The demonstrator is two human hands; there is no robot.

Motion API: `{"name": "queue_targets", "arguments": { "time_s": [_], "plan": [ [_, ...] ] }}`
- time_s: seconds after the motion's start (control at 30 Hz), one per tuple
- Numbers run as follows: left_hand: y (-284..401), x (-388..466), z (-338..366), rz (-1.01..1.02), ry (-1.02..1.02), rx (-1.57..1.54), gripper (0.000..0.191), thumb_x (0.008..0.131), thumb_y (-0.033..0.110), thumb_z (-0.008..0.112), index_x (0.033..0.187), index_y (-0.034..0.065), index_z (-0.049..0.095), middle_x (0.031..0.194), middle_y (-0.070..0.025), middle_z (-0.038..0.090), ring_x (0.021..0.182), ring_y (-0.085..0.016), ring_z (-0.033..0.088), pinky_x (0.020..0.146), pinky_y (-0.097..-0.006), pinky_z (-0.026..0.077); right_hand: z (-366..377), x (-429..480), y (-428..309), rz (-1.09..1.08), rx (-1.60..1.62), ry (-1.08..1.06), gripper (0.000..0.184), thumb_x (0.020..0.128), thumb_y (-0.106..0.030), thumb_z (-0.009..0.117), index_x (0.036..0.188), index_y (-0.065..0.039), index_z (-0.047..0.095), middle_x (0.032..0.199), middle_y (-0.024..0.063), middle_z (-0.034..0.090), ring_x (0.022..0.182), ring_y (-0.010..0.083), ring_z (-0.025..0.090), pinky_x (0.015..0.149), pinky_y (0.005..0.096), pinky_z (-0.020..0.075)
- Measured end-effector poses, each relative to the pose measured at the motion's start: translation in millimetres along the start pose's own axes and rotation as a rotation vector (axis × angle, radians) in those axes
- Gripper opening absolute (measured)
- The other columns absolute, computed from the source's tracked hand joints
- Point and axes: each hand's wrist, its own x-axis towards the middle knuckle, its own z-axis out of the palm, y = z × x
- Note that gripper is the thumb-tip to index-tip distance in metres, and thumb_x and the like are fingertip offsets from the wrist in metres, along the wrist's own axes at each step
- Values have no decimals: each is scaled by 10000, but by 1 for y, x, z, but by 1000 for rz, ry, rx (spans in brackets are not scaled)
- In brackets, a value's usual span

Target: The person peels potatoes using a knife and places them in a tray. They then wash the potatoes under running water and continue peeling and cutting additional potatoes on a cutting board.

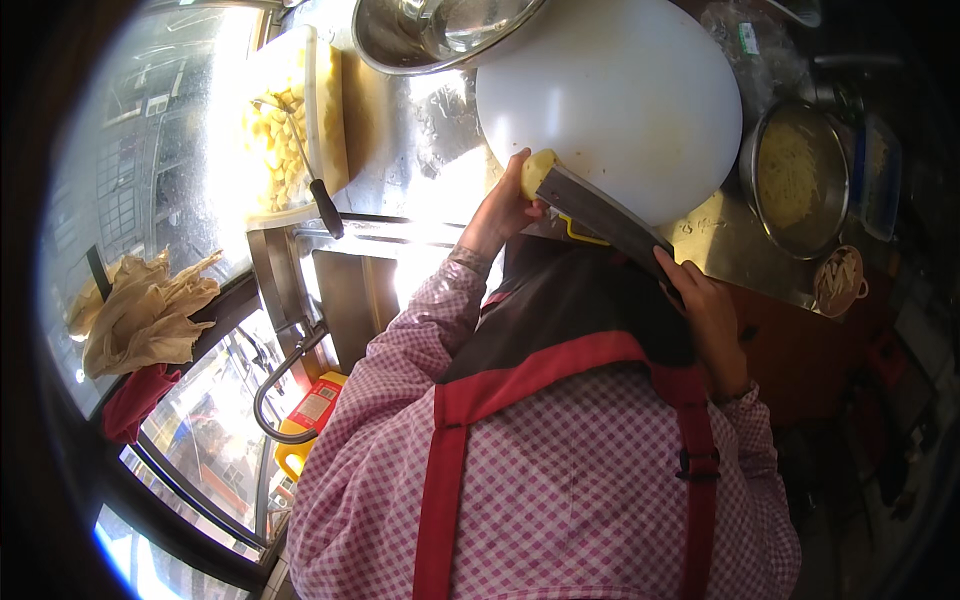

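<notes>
My left hand [504,206] holds a peeled yellow potato [537,174] over the near left edge of a round white cutting board [622,97]. My right hand [701,300] grips a cleaver [600,214] by its handle, the fingers partly covering it. The cleaver's broad dark blade slants up to the left, and its far end meets the potato. Whether the edge has gone into the flesh cannot be made out. Just below the blade, a yellow loop-shaped piece [583,232] shows at the board's near side.
A translucent tub [310,112] of pale yellow pieces stands left, a black-handled utensil [326,210] across its rim. Behind is a steel basin [450,64]. A steel bowl [840,180] of pale shreds and a small cup [859,289] of strips sit right. A faucet [262,397] curves at lower left.
</notes>
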Motion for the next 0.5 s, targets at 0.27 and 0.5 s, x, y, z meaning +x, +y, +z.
{"name": "queue_targets", "arguments": {
  "time_s": [0.27, 0.5],
  "plan": [
    [-3, 2, -21, 34, -63, 527, 498, 815, -38, 443, 1261, 60, 245, 1020, -91, 451, 769, -122, 464, 503, -182, 399, 4, -1, -3, 12, 25, 14, 560, 707, -35, 575, 1238, -125, 425, 861, 118, 519, 657, 302, 552, 567, 378, 447],
    [4, -14, 10, 153, 28, 205, 299, 852, 358, 406, 968, 82, 417, 721, -43, 461, 529, -105, 386, 469, -200, 325, 30, -6, 9, 0, 72, 79, 516, 743, -65, 531, 1242, -144, 424, 858, 124, 522, 653, 320, 558, 550, 395, 454]
  ]
}}
